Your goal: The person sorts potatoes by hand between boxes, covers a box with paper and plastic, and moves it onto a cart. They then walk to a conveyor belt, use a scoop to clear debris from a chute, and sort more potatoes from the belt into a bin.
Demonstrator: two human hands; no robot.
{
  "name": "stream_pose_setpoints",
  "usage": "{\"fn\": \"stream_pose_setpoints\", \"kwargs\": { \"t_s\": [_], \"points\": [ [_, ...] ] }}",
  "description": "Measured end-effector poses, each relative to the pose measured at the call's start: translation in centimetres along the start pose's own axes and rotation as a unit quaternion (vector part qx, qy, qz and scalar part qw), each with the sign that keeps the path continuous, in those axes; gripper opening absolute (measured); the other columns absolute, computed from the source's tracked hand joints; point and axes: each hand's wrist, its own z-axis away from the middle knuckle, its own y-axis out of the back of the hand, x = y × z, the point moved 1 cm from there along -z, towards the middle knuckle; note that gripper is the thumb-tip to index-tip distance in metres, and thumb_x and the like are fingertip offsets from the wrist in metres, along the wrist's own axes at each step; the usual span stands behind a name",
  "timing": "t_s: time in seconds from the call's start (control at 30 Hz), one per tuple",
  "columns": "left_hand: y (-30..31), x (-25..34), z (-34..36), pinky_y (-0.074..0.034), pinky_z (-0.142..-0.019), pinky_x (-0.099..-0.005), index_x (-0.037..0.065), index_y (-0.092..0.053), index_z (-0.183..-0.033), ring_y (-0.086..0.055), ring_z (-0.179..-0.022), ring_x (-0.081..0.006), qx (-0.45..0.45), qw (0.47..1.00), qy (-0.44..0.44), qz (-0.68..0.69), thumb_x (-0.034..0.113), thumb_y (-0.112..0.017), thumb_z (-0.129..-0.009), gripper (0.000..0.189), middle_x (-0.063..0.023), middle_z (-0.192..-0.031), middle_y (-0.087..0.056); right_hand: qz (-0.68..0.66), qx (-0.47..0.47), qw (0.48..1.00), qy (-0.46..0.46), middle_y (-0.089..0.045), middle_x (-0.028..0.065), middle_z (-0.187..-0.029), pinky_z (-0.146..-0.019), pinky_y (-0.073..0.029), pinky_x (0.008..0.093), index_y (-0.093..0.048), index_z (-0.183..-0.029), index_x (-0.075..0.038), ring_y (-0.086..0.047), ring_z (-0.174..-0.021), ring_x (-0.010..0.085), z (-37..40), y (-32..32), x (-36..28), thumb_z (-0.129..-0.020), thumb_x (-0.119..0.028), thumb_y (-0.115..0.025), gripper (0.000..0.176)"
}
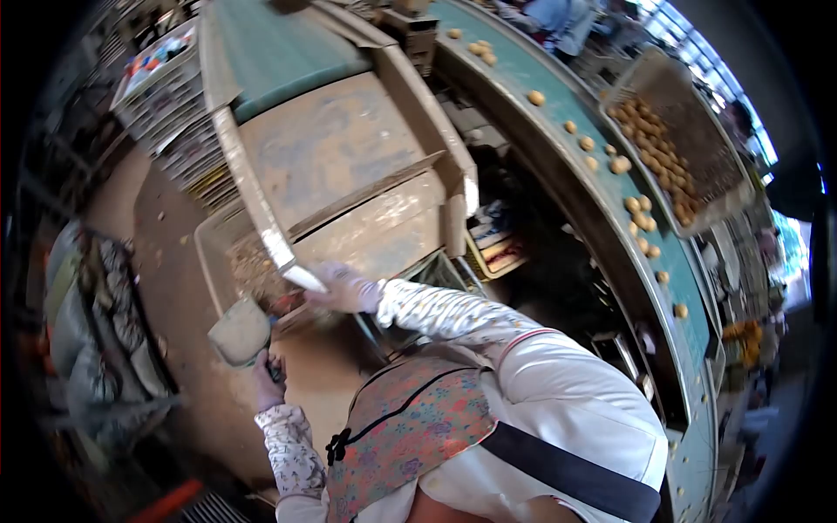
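My left hand (268, 383), at the lower left, is wrapped round the handle of a flat scoop (241, 333) with a dusty, pale blade. Beyond the blade stands a crate (212, 253) with brown debris in it. My right hand (342, 288) is at the lower corner of a wooden chute (340, 144), its fingers by the white-edged end of the side board. Whether those fingers grip the board or something below it cannot be made out.
Right of the chute runs a green conveyor belt (558, 118) carrying scattered potatoes. A crate of potatoes (724, 144) stands beside it. Stacked crates (174, 113) are at the upper left, filled sacks (87, 305) at the left. Another person (558, 22) is at the top.
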Motion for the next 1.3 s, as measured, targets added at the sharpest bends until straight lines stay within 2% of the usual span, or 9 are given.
{"fn": "stream_pose_setpoints", "kwargs": {
  "t_s": [0.13, 0.3, 0.43, 0.67, 0.9, 1.1, 1.2, 1.27, 1.3],
  "points": [
    [-1.4, -0.6, 4.5, -0.055, -0.08, -0.0294, 0.008, -0.058, -0.097, -0.05, -0.057, -0.0099, 0.042, 0.997, -0.046, 0.044, 0.015, -0.059, -0.091, 0.009, 0.0023, -0.068, -0.049, 0.13, 0.22, 0.953, 0.164, -0.064, 0.0176, -0.089, -0.08, -0.046, 0.0459, -0.063, -0.107, -0.008, -0.06, -0.087, 0.0348, -2.9, 9.4, 1.3, -0.082, -0.027, -0.062, 0.032],
    [-4.2, -3.2, 8.2, -0.053, -0.083, -0.0275, 0.005, -0.054, -0.119, -0.049, -0.059, -0.0085, 0.031, 0.988, -0.143, 0.047, 0.016, -0.059, -0.091, 0.031, 0.0028, -0.072, -0.05, 0.376, 0.177, 0.905, -0.089, -0.062, 0.0107, -0.108, -0.097, -0.033, 0.0501, -0.062, -0.112, -0.014, -0.056, -0.105, 0.0307, -7.4, 22.1, 9.7, -0.079, -0.034, -0.063, 0.039],
    [-6.4, -5.2, 10.4, -0.051, -0.068, -0.0239, 0.005, -0.056, -0.114, -0.051, -0.059, -0.0084, 0.053, 0.986, -0.156, 0.023, 0.012, -0.062, -0.088, 0.027, 0.0017, -0.074, -0.052, 0.443, 0.394, 0.804, -0.045, -0.059, 0.0128, -0.114, -0.092, -0.039, 0.049, -0.06, -0.115, -0.009, -0.052, -0.109, 0.0335, -3.2, 29.5, 15.2, -0.077, -0.037, -0.066, 0.047],
    [-11.9, -5.3, 13.7, -0.043, -0.048, -0.023, 0.009, -0.046, -0.105, -0.054, -0.057, -0.0098, 0.206, 0.933, -0.239, -0.175, 0.015, -0.062, -0.091, 0.022, -0.0019, -0.071, -0.054, 0.413, 0.245, 0.859, -0.177, -0.036, 0.0325, -0.138, -0.098, -0.039, 0.0521, -0.034, -0.14, 0.001, -0.04, -0.123, 0.0445, 6.7, 22.2, 17.3, -0.073, -0.035, -0.069, 0.084],
    [-29.4, -2.4, 12.4, -0.047, -0.055, -0.0224, 0.005, -0.048, -0.107, -0.055, -0.061, -0.0115, -0.087, 0.921, -0.232, -0.302, 0.017, -0.055, -0.094, 0.019, -0.005, -0.077, -0.059, 0.179, 0.185, 0.952, 0.167, -0.044, 0.0239, -0.133, -0.103, -0.037, 0.0512, -0.047, -0.132, -0.003, -0.043, -0.124, 0.0421, 3.4, 18.8, 2.4, -0.07, -0.023, -0.076, 0.072],
    [-40.1, -5.2, 12.5, -0.053, -0.074, -0.0328, 0.0, -0.046, -0.124, -0.063, -0.091, -0.0208, -0.414, 0.819, -0.185, -0.352, 0.018, -0.061, -0.089, 0.042, -0.0128, -0.103, -0.061, 0.142, 0.2, 0.954, 0.172, -0.064, 0.013, -0.107, -0.088, -0.049, 0.0424, -0.066, -0.106, -0.009, -0.06, -0.104, 0.034, 1.0, 24.7, 7.6, -0.063, -0.011, -0.069, 0.043],
    [-38.4, -2.8, 10.0, -0.048, -0.089, -0.0382, -0.001, -0.044, -0.128, -0.057, -0.107, -0.0274, -0.243, 0.486, -0.639, -0.545, 0.017, -0.066, -0.083, 0.053, -0.0161, -0.115, -0.058, 0.056, 0.278, 0.949, 0.14, -0.066, 0.012, -0.092, -0.079, -0.051, 0.0387, -0.066, -0.094, -0.006, -0.063, -0.091, 0.0277, 0.8, 32.0, 7.6, -0.066, 0.0, -0.057, 0.03],
    [-35.0, -0.8, 6.1, -0.034, -0.104, -0.0464, -0.001, -0.038, -0.135, -0.046, -0.119, -0.0386, -0.072, 0.672, -0.576, -0.459, 0.022, -0.074, -0.075, 0.074, -0.0224, -0.131, -0.047, 0.01, 0.332, 0.943, 0.015, -0.064, 0.0093, -0.081, -0.066, -0.049, 0.0321, -0.063, -0.08, -0.002, -0.061, -0.072, 0.0228, -1.0, 36.8, 8.2, -0.077, -0.005, -0.062, 0.004],
    [-32.1, 0.7, 2.6, -0.029, -0.107, -0.0499, -0.002, -0.035, -0.138, -0.039, -0.125, -0.041, 0.122, 0.567, -0.563, -0.588, 0.029, -0.075, -0.076, 0.08, -0.0239, -0.136, -0.042, -0.025, 0.338, 0.941, 0.003, -0.062, 0.0044, -0.079, -0.061, -0.045, 0.0286, -0.064, -0.079, -0.004, -0.057, -0.069, 0.016, -3.5, 39.3, 7.4, -0.082, -0.014, -0.066, 0.011]
  ]
}}
